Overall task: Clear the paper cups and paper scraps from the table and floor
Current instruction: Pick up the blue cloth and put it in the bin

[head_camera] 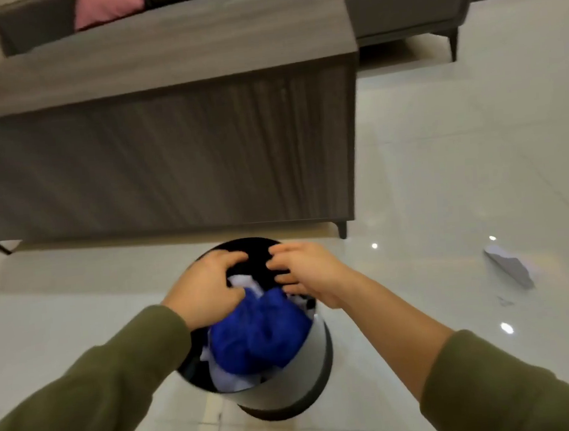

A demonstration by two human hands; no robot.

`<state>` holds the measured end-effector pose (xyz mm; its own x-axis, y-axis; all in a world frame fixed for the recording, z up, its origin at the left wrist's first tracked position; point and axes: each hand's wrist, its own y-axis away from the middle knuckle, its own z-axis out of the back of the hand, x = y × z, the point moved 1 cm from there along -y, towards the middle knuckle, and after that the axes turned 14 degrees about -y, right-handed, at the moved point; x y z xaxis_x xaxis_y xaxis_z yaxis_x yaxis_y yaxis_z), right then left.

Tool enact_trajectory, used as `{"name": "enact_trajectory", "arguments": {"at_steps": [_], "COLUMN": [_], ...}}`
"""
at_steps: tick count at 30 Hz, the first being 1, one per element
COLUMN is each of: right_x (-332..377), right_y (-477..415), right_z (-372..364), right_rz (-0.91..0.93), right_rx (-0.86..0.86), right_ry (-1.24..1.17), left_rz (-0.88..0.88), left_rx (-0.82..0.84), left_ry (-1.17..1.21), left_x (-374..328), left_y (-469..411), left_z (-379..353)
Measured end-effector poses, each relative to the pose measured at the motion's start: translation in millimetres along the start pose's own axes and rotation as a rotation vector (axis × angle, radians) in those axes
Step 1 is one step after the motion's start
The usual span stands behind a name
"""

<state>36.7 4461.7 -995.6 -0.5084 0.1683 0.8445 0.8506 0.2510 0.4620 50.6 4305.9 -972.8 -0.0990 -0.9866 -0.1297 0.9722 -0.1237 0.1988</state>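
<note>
A round waste bin [291, 386] with a pale wall and black rim stands on the tiled floor right below me. It is full of crumpled blue material [262, 330] and white paper [244, 282]. My left hand [203, 287] is curled over the bin's left side, with the white paper between its thumb and fingers. My right hand [305, 268] hovers over the bin's right side, fingers bent and apart, nothing visible in it. A white paper scrap [509, 264] lies on the floor to the right.
A long dark wood-grain table [168, 156] stands just behind the bin, and its near right leg [342, 230] is close to the rim. Beyond it is a grey sofa [405, 2] with a pink cushion [106, 5]. Glossy pale floor tiles stretch to the right.
</note>
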Motion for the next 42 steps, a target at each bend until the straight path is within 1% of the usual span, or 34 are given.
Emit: {"name": "enact_trajectory", "arguments": {"at_steps": [1,3,4,6,9,14,18,19,21,23,25,27,28,30,31,33,36,39,42], "right_x": [9.6,30.0,38.9,48.1,40.1,-0.7,-40.7,-52.0,-73.1,-92.1,-108.5,-122.3,-127.5,-136.6,-142.5,-159.3,-185.6,-198.2,-195.1], "right_y": [0.9,1.2,2.5,6.8,14.7,20.2,15.6,13.5,6.9,-3.9,-18.3,-32.6,-37.6,-40.0,-37.3,-23.4,-1.1,4.2,0.7], "right_z": [11.6,43.6,64.4,113.9,194.3,305.7,374.2,387.6,408.8,422.8,428.8,431.2,430.7,426.4,422.2,406.3,381.0,363.3,349.1], "right_rz": [0.029,0.142,0.195,0.261,0.284,0.272,0.286,0.265,0.202,0.134,0.077,0.023,0.014,0.050,0.084,0.142,0.253,0.213,0.195], "right_rx": [-0.001,-0.065,-0.118,-0.245,-0.454,-0.689,-0.853,-0.870,-0.851,-0.786,-0.709,-0.686,-0.697,-0.745,-0.766,-0.792,-0.829,-0.820,-0.849], "right_ry": [-0.033,-0.063,-0.067,-0.055,-0.007,0.053,0.201,0.256,0.389,0.476,0.503,0.582,0.690,0.934,0.973,0.976,0.932,0.779,0.627], "left_rz": [-0.025,-0.091,-0.140,-0.255,-0.389,-0.491,-0.503,-0.501,-0.506,-0.526,-0.543,-0.547,-0.552,-0.574,-0.578,-0.545,-0.431,-0.357,-0.268], "left_rx": [-0.066,-0.146,-0.159,-0.133,-0.030,0.163,0.318,0.359,0.435,0.520,0.566,0.540,0.510,0.440,0.405,0.350,0.273,0.214,0.177], "left_ry": [-0.028,-0.025,-0.033,-0.084,-0.153,-0.125,-0.087,-0.098,-0.156,-0.207,-0.206,-0.147,-0.107,-0.046,-0.018,0.061,0.178,0.275,0.343], "left_x": [-13.6,-51.0,-72.5,-118.7,-189.2,-275.1,-298.9,-297.6,-289.9,-280.5,-273.9,-272.7,-274.0,-278.4,-280.7,-283.8,-288.8,-301.7,-314.8], "left_y": [-9.4,-29.1,-40.0,-62.5,-94.1,-133.3,-152.3,-153.8,-152.5,-145.5,-137.7,-133.5,-132.5,-129.8,-128.7,-126.7,-126.9,-127.5,-124.3], "left_z": [8.0,24.7,30.3,31.0,10.0,-66.8,-134.4,-151.0,-183.7,-215.4,-241.7,-259.5,-266.0,-275.3,-279.1,-286.4,-293.9,-295.5,-296.4]}}
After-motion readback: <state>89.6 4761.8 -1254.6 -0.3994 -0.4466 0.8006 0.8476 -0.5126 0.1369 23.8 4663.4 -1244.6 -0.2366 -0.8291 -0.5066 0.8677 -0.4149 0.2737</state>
